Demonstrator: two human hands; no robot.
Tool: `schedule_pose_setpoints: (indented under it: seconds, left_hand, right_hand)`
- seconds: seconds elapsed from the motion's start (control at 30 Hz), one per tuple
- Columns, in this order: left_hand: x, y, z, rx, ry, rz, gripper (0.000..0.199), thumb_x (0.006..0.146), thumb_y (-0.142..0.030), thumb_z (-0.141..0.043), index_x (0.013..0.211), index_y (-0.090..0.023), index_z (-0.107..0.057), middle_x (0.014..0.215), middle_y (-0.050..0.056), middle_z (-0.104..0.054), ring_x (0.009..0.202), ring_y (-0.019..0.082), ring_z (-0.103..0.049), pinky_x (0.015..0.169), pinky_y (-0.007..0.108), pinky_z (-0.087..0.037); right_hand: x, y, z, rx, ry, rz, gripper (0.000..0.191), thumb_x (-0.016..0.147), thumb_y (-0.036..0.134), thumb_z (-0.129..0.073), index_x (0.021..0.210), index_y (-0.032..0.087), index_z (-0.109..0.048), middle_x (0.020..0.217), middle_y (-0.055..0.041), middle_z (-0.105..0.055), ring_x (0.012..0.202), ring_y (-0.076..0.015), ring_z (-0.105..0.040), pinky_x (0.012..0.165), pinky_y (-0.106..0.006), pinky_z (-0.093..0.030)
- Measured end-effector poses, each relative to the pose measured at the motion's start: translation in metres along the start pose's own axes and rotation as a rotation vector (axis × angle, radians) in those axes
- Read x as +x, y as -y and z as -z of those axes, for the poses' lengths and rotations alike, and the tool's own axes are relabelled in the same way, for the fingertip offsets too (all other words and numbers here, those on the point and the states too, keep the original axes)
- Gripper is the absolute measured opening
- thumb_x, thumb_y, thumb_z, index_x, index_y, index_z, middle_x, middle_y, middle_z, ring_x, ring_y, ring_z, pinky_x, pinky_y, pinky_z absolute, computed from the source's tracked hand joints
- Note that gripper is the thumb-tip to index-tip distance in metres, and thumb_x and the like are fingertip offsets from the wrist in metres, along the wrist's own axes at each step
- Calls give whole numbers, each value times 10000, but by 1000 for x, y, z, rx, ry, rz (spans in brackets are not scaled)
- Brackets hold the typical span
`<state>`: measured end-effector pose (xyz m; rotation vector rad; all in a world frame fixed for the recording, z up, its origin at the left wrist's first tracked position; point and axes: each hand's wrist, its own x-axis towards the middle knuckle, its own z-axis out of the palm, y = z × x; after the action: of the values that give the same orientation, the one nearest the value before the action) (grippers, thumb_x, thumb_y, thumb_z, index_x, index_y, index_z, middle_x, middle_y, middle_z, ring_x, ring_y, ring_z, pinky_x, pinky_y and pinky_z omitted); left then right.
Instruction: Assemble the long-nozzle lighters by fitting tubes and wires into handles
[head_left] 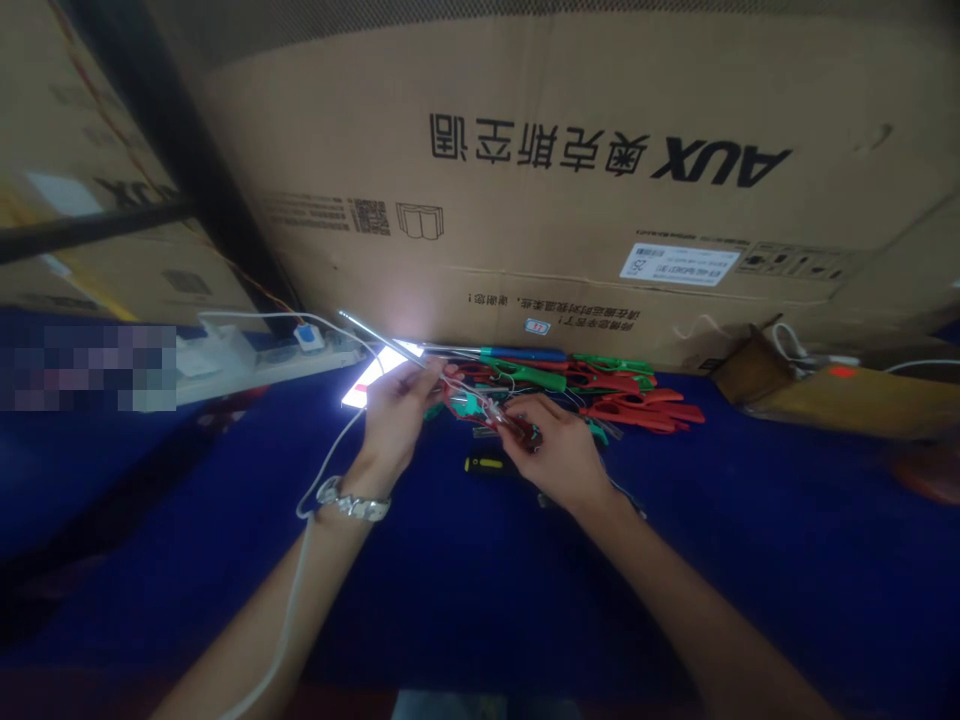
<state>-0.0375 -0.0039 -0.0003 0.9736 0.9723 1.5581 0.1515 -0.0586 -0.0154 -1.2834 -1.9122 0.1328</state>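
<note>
My left hand (396,418) is closed around a long thin metal rod (369,332), which slants up and left past the fingers. Beside it, my right hand (561,448) pinches a small reddish-brown piece (517,424) whose kind I cannot make out. Between the hands are a teal-green piece (469,403) and some thin pale strands, too blurred to tell apart. Behind both hands lies a heap of red plastic-handled items (645,410) and green ones (541,376). A black and yellow handle (486,465) rests on the blue cloth, close to my right hand.
A bright lit panel (390,372) stands behind my left hand. A white cable (307,500) runs along my left forearm. Farther left is a white power strip (279,366). A large cardboard box (540,220) walls off the back; a smaller box (847,405) sits at right.
</note>
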Motion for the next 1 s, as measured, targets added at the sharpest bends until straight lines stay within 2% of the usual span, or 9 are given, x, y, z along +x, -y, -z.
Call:
schedule_pose_setpoints:
  seconds: [0.07, 0.17, 0.33, 0.5, 0.63, 0.77, 0.9, 1.0]
  left_hand:
    - [-1, 0, -1, 16, 0, -6, 344, 669, -366, -867, 870, -114, -750, 843, 83, -768, 734, 160, -726, 715, 282, -614]
    - [-2, -1, -2, 34, 2, -23, 334, 674, -364, -863, 867, -118, -747, 841, 79, -771, 743, 168, -732, 708, 281, -617]
    - [-2, -2, -1, 51, 12, -31, 312, 687, -356, -857, 865, -124, -749, 839, 85, -774, 762, 180, -739, 708, 281, -622]
    - [-1, -3, -1, 63, 43, -54, 327, 695, -365, -851, 888, -122, -746, 832, 82, -774, 759, 185, -742, 725, 301, -628]
    - [-1, -1, -1, 57, 37, -31, 335, 685, -369, -857, 877, -120, -742, 840, 91, -778, 786, 206, -753, 730, 317, -633]
    - [-2, 1, 0, 59, 62, -5, 329, 678, -369, -861, 867, -123, -750, 849, 93, -781, 804, 208, -754, 737, 308, -632]
    - [-2, 1, 0, 60, 64, -5, 332, 671, -346, -866, 903, -130, -763, 864, 93, -782, 773, 187, -746, 712, 282, -625]
    - [-2, 1, 0, 46, 42, -5, 339, 675, -339, -864, 930, -136, -770, 868, 87, -779, 735, 163, -729, 707, 278, -620]
  right_hand:
    - [1, 2, 1, -113, -21, 21, 58, 840, 251, -621, 871, 221, -659, 941, -47, -752, 783, -187, -720, 709, -284, -543]
    - [1, 3, 2, -167, -11, 49, 47, 822, 240, -618, 831, 220, -659, 908, -23, -761, 754, -162, -719, 690, -246, -526]
    - [0, 3, 6, -247, 1, 66, 95, 830, 238, -613, 900, 224, -676, 958, -16, -776, 750, -168, -722, 663, -246, -499]
    - [1, 6, 11, -390, 124, 24, 76, 829, 263, -651, 881, 229, -695, 873, -11, -781, 704, -188, -711, 581, -260, -413]
    - [2, 8, 11, -400, 187, 9, 119, 917, 305, -611, 912, 235, -707, 892, -13, -773, 733, -189, -711, 566, -265, -378]
    - [2, 6, 12, -321, 231, -33, 96, 916, 285, -641, 945, 237, -719, 936, -24, -768, 797, -206, -714, 610, -269, -422]
    - [4, -2, 17, -31, 301, -69, 223, 915, 252, -647, 1119, 264, -737, 956, -19, -775, 803, -195, -708, 707, -284, -494]
    - [4, -12, 16, 175, 293, -92, 323, 937, 285, -622, 1250, 275, -701, 969, -11, -779, 795, -190, -706, 745, -303, -526]
